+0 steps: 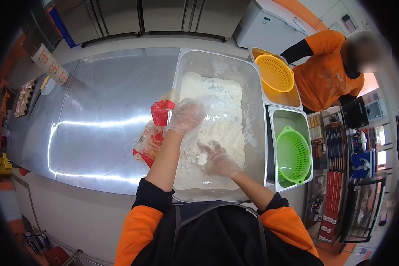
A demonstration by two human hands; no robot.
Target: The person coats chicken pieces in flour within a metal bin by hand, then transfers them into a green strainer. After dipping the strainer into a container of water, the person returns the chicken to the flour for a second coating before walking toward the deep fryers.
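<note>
A large metal tray (262,133) holds a bed of white flour (226,95). My left hand (188,116), in a clear plastic glove, is over the flour near the tray's left side; its fingers are blurred. My right hand (221,160), also gloved, is low in the flour, with its fingers curled round a small flour-coated lump (201,158). What the lump is made of is hidden by its coating. Just left of the tray lies a crumpled clear plastic bag with red parts (160,113), close to my left wrist.
Right of the tray stand a yellow basket (277,73) and a green basket (292,155) in metal pans. A co-worker in an orange shirt (328,66) is beyond them. A printed paper bucket (50,64) and an egg tray (25,97) are on the steel table (106,102).
</note>
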